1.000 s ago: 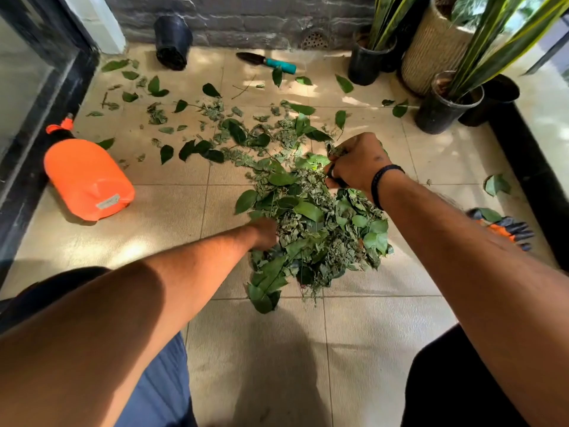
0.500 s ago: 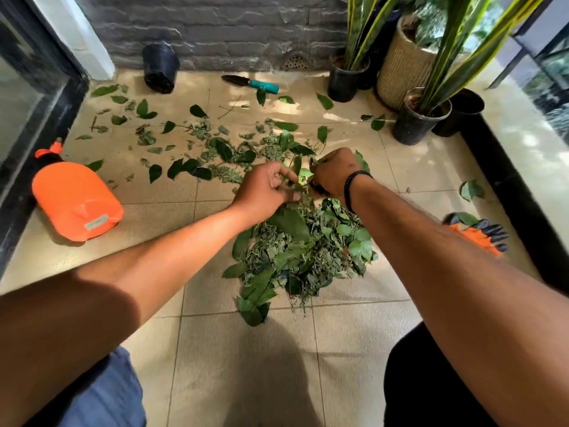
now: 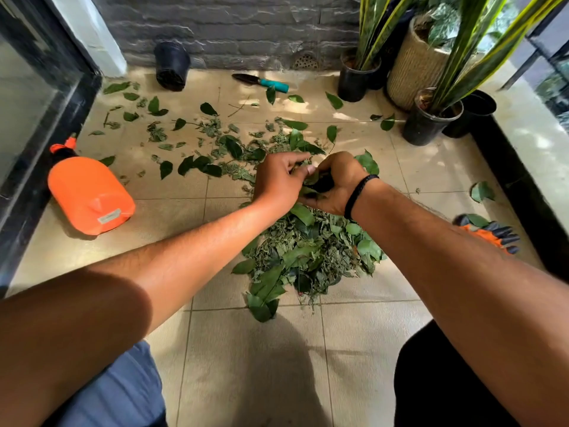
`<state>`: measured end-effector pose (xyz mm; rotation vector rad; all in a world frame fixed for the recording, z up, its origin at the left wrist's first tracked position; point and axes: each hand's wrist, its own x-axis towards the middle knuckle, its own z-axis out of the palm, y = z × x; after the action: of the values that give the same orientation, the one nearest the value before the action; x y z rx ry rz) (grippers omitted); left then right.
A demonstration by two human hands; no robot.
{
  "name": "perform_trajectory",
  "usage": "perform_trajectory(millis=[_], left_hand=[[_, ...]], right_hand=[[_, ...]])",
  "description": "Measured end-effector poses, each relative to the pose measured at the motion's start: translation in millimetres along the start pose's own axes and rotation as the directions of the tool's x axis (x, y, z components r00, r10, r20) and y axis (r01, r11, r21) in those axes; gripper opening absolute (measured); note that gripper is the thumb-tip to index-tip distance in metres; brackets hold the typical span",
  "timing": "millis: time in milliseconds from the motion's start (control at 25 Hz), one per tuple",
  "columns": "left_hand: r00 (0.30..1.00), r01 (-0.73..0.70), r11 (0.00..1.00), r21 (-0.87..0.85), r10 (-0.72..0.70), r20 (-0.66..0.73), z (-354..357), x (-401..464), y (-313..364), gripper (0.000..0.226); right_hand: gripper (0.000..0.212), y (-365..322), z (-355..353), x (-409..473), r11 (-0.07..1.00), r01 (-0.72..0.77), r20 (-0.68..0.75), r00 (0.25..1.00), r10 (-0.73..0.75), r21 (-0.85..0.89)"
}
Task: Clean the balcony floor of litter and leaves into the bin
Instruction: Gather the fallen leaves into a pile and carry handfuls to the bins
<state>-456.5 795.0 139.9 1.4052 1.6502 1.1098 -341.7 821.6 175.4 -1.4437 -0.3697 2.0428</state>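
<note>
Floor (image 3: pixel 252 359) of beige tiles carries everything here, and the leaf pile (image 3: pixel 308 254) at its middle serves as the landmark. Wall (image 3: pixel 234 29) of grey brick closes the far side beyond the pile. Right of the pile and further back stand potted plants (image 3: pixel 431 118) in black pots, with a woven basket pot (image 3: pixel 412 63) behind them. Left of the pile lies an orange sprayer (image 3: pixel 89 195) on its side. Far beyond the pile, against the wall, a black pot (image 3: pixel 171 65) lies tipped over. Loose leaves (image 3: pixel 197 164) are scattered beyond the pile and to its left, thinning toward the wall. Just right of the pile lies an orange and grey glove (image 3: pixel 492 234) with a leaf on it. Beyond the pile, near the wall, rests a trowel (image 3: pixel 261 82) with a teal handle. At the pile's far edge the two hands meet: the right hand (image 3: pixel 335 183), wearing a black wristband (image 3: pixel 358 195), is cupped and curled around a clump of leaves, and the left hand (image 3: pixel 277 180) has its fingers bent, pinching leaves at that same clump.
</note>
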Motion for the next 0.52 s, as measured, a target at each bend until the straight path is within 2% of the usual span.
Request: perform_trajectory(millis=[120, 240, 400, 520], left_hand=[[0.985, -0.141, 0.985, 0.102, 0.129, 0.116, 10, -17, -9, 0.021], [0.926, -0.336, 0.875, 0.348, 0.240, 0.290, 12, -26, -7, 0.021], [0.852, -0.425, 0.834, 0.352, 0.237, 0.466, 1, -20, 13, 0.024], [0.830, -0.496, 0.808, 0.317, 0.336, 0.445, 5, -16, 13, 0.024]], right_hand=[[0.024, 1, 0, 1, 0.995, -0.029, -0.038, 0.999, 0.032, 0.091], [0.030, 1, -2, 7, 0.999, -0.048, -0.012, 0.999, 0.048, -0.002], [0.014, -5, -9, 18, 0.991, 0.006, -0.043, 0.999, -0.012, -0.134], [0.016, -12, -12, 22, 0.991, 0.042, -0.078, 0.996, -0.052, -0.127]])
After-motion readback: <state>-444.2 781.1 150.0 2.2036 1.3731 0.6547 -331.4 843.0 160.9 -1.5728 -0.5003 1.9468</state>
